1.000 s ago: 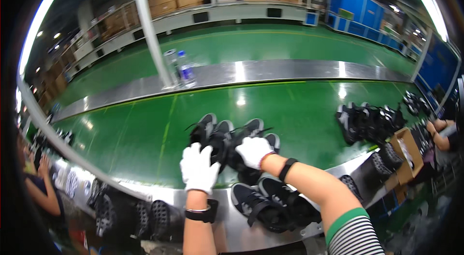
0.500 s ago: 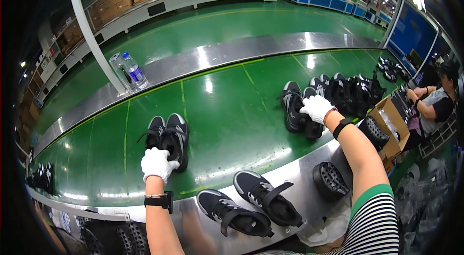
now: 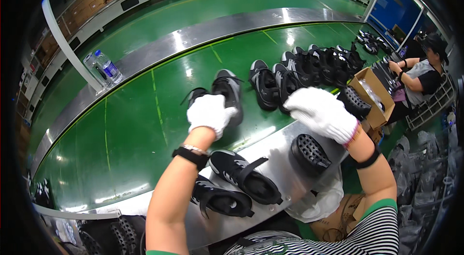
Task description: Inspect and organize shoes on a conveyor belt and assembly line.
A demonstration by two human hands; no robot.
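My left hand (image 3: pixel 211 114), in a white knit glove, is closed on a pair of black and grey sneakers (image 3: pixel 228 92) on the green work surface (image 3: pixel 130 124). The glove hides their heels. My right hand (image 3: pixel 321 116), also gloved and slightly blurred, hovers over the metal ledge (image 3: pixel 282 146) with fingers stretched to the left and nothing visible in them. Just beyond it stands a row of similar sneakers (image 3: pixel 263 86). Two strap sneakers, one (image 3: pixel 246 175) farther and one (image 3: pixel 222 199) nearer, lie on the ledge, the nearer partly behind my left forearm.
A black piece with round holes (image 3: pixel 311 153) sits on the ledge. An open cardboard box (image 3: pixel 374 95) stands at the right, near a seated co-worker (image 3: pixel 425 71). Bottles (image 3: pixel 108 67) stand at a post (image 3: pixel 72 47). Clear plastic bags (image 3: pixel 420 173) hang at lower right.
My left hand has slid the sneaker pair to the right, closer to the row. My right hand has let go of the row's sneakers and drawn back toward me. The view has shifted.
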